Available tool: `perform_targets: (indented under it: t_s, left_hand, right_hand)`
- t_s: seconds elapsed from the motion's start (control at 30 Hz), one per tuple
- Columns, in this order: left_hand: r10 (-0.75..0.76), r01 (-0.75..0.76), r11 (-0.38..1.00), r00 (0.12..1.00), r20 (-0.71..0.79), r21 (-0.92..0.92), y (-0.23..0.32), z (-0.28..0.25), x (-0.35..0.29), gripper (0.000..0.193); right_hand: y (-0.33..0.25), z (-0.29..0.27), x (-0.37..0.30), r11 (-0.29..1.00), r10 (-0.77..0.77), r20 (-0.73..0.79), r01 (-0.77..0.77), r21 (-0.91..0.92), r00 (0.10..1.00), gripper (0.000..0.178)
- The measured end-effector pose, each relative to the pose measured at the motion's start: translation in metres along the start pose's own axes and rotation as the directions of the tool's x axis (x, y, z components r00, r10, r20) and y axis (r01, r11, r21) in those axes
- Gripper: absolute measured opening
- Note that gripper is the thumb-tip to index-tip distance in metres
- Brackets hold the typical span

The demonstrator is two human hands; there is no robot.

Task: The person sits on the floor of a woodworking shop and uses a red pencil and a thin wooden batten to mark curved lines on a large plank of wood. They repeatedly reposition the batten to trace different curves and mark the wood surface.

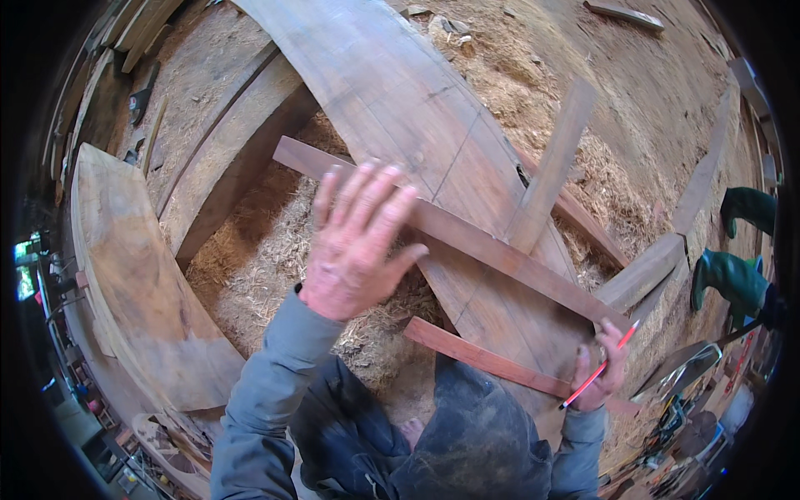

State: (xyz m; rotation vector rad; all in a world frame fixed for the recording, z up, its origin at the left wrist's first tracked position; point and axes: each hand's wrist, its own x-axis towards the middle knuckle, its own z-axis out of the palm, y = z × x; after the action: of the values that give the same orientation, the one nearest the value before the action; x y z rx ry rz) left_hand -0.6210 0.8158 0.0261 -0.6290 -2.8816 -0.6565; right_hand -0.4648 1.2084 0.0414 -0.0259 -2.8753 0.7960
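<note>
Head view: left hand [357,250] palm-down, fingers [375,196] apart, over wooden strip [500,257].

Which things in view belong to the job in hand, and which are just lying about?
Likely part of the job:
red pencil, held in the right hand
long wooden batten across the slab, left hand spread over it
wide wooden slab, with lines drawn on it

Seemingly just lying about:
broad plank, far left
wood shavings
stick, upper right
</note>
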Motion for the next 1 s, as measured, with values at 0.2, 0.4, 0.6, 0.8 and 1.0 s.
perform_targets:
  t_s: [0.2,0.4,0.6,0.8,1.0]
  left_hand:
    - [-0.087,0.092,0.995,0.981,-0.172,0.025,-0.017,-0.017,0.000,0.082]
    - [-0.154,0.141,0.988,0.961,-0.230,-0.070,-0.010,-0.017,-0.014,0.070]
    - [-0.199,0.153,0.970,0.946,-0.257,-0.189,0.008,-0.001,-0.046,0.052]
    - [-0.293,0.242,0.932,0.941,-0.168,-0.271,0.026,0.011,-0.076,0.048]
    - [-0.624,0.569,0.325,0.729,0.281,-0.755,0.061,0.034,-0.102,0.050]
  right_hand:
    - [0.017,-0.010,0.022,0.994,0.024,-0.008,-0.024,-0.102,1.000,0.047]
    - [0.016,-0.005,0.028,0.995,0.064,0.066,-0.059,-0.078,0.996,0.057]
    - [0.017,-0.009,0.037,0.985,-0.027,0.061,0.037,-0.167,0.998,0.066]
    - [0.030,-0.002,0.069,0.993,-0.035,0.257,0.064,-0.104,0.966,0.078]
    - [0.029,0.010,0.072,0.991,-0.069,0.252,0.096,-0.098,0.965,0.058]
